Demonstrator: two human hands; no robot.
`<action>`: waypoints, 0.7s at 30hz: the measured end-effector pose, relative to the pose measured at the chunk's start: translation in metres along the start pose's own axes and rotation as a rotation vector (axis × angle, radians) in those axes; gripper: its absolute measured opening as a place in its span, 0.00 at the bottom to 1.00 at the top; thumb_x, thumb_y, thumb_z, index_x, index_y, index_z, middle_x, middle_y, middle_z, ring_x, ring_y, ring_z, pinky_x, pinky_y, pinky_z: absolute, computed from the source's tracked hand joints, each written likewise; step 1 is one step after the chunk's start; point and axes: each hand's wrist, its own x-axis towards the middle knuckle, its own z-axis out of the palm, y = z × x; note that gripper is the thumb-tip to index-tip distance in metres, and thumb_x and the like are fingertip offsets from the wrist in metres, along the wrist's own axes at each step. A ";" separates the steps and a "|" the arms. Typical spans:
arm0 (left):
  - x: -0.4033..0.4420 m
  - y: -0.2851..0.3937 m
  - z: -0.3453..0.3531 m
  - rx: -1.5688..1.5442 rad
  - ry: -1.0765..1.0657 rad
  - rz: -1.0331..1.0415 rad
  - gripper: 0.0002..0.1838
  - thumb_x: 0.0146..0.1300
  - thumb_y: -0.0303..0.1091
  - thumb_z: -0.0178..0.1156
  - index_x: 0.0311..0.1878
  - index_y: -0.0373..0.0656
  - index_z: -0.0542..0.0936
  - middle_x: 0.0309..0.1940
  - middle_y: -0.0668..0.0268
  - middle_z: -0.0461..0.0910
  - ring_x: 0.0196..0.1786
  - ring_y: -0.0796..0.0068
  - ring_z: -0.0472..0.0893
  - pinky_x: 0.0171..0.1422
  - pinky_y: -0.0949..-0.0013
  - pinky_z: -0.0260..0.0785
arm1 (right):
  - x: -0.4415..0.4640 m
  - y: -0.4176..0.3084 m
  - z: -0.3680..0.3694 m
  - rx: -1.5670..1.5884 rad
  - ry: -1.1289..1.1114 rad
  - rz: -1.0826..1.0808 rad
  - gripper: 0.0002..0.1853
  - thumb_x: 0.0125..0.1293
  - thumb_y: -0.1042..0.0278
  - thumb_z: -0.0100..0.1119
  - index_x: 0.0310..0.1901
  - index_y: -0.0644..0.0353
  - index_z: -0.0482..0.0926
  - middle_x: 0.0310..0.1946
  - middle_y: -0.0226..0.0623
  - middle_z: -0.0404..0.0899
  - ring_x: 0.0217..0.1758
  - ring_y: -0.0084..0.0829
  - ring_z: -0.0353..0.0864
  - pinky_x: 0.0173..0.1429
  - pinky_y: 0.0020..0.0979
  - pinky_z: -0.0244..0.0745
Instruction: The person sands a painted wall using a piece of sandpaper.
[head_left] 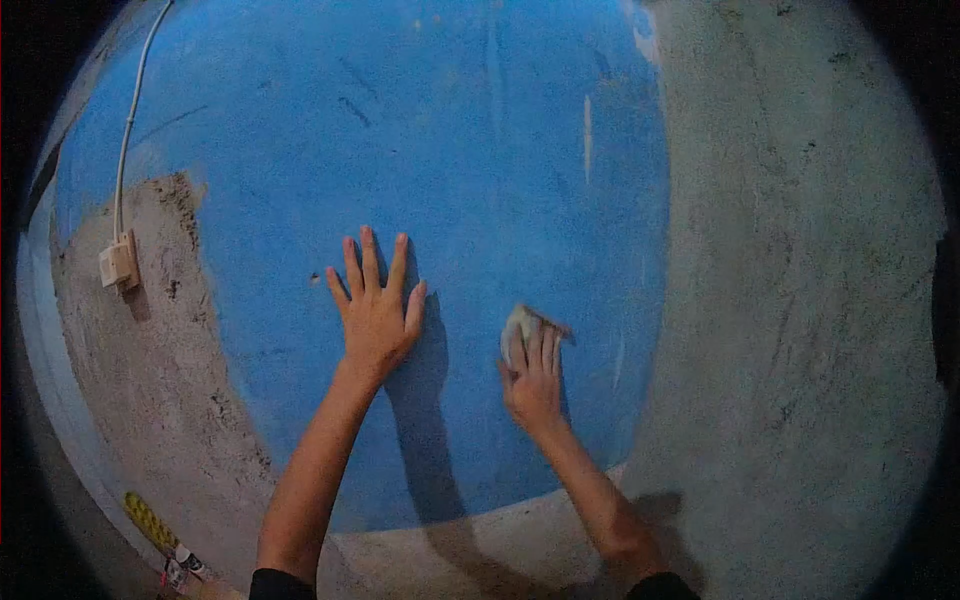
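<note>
My left hand [380,305] lies flat against the blue painted wall [500,180], fingers spread and pointing up, holding nothing. Lower and to the right, my right hand [535,385] presses a small folded piece of sandpaper [522,325] to the same blue surface. The sheet is pale with a brownish edge, and its underside is hidden against the wall. Both forearms reach up from the bottom of the view, ending in dark sleeves.
Bare grey plaster [800,250] borders the paint on the right, and a rough unpainted patch [170,350] on the left. A socket box [120,262] with a white cable [127,130] is mounted at left. A yellow textured roller [150,522] shows at lower left.
</note>
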 end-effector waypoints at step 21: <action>0.123 0.166 0.060 0.040 0.139 -0.038 0.36 0.72 0.50 0.51 0.79 0.50 0.57 0.79 0.42 0.44 0.81 0.39 0.42 0.75 0.25 0.32 | 0.131 0.156 -0.070 0.085 0.215 -0.011 0.31 0.80 0.54 0.39 0.73 0.72 0.58 0.76 0.65 0.49 0.79 0.64 0.46 0.80 0.60 0.42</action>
